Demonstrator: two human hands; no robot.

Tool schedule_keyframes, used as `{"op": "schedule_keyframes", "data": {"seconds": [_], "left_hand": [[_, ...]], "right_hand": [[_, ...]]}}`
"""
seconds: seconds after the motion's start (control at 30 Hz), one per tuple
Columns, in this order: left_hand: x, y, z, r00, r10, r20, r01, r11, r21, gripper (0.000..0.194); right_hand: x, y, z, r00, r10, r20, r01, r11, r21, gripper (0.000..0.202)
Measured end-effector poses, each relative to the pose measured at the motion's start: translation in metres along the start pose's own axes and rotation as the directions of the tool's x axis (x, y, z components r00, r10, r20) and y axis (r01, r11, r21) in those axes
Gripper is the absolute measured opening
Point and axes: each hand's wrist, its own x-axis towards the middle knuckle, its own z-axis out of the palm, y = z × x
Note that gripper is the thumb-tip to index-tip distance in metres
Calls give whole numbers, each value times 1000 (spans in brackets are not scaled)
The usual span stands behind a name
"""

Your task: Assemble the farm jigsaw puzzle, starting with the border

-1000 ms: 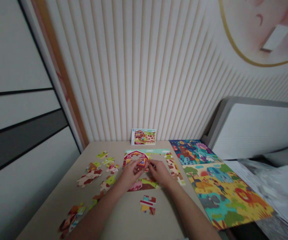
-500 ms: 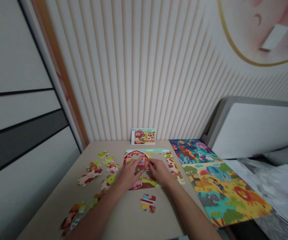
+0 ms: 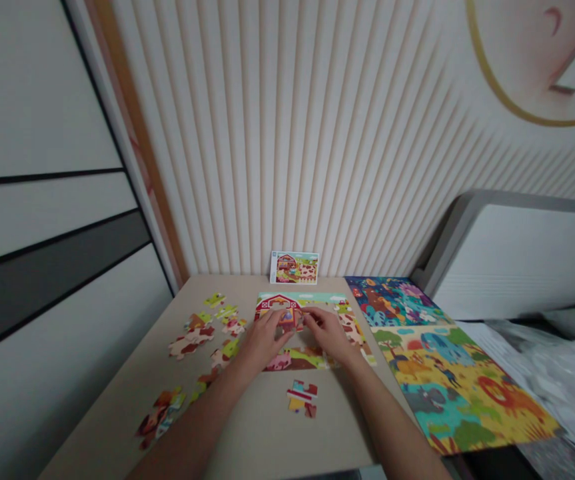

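A partly assembled farm jigsaw puzzle [image 3: 302, 361] lies on the table, with a red barn at its upper left and a cow at its right. Over the barn area, a puzzle piece [image 3: 288, 319] with red and purple on it sits between my two hands. The thumb and fingers of my left hand [image 3: 263, 339] grip its left side. At its right edge, the fingertips of my right hand [image 3: 331, 335] are pinched together on it. My fingers hide part of the barn. Close to me lie a few joined pieces [image 3: 302, 399] showing red, yellow and blue.
Loose pieces [image 3: 190, 341] are scattered on the table's left, with another cluster [image 3: 161, 415] nearer me. A small picture card [image 3: 294, 268] leans against the ribbed wall. To the right are a dark blue picture [image 3: 392, 299] and a yellow safari picture [image 3: 460, 387], beside clear plastic wrapping [image 3: 542, 353].
The view has shifted, so the table appears slightly farther right and higher. My hands stay over the barn, and the piece between them looks a little turned.
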Motion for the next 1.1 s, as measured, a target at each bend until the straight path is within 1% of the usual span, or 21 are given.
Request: {"op": "schedule_keyframes", "data": {"seconds": [0.03, 0.1, 0.17, 0.23, 0.3, 0.4, 0.47, 0.6, 0.7, 0.87, 1.1], "left_hand": [[0, 0, -1, 1000, -1, 18, 0, 1000, 20, 44], [0, -2, -3, 998, -4, 56, -1, 997, 82, 41], [0, -8, -7, 997, -44, 67, 31, 984, 174, 37], [1, -16, -12, 992, -113, 54, 95, 958, 270, 31], [2, -25, -16, 984, -172, 38, 150, 933, 326, 27], [4, -35, -19, 979, -201, 34, 181, 934, 309, 28], [5, -39, -17, 979, -201, 38, 181, 941, 287, 32], [8, -39, -8, 983, -176, 56, 160, 962, 220, 41], [14, -37, 0, 987, -149, 64, 136, 976, 172, 42], [21, -38, 8, 987, -146, 74, 129, 971, 203, 39], [19, -40, 9, 985, -148, 91, 128, 971, 202, 41]], "right_hand": [[-1, -1, 1, 1000, -1, 28, 0, 1000, 21, 34], [-1, 0, 1, 998, 12, 56, -12, 1000, -11, 36], [-1, 5, 0, 999, 40, 30, -36, 993, -113, 36], [0, 12, -2, 998, 66, -18, -68, 971, -228, 35], [0, 17, -4, 996, 80, -37, -88, 952, -293, 34], [-1, 18, -5, 996, 86, -13, -86, 946, -312, 33], [-1, 16, -5, 995, 95, 11, -86, 937, -339, 33], [-1, 13, -3, 992, 126, 28, -104, 913, -394, 33], [-1, 14, -3, 991, 130, 18, -112, 910, -400, 33], [-2, 16, -3, 993, 113, 23, -93, 909, -406, 33], [-2, 17, -3, 993, 109, 34, -84, 900, -428, 33]]}}
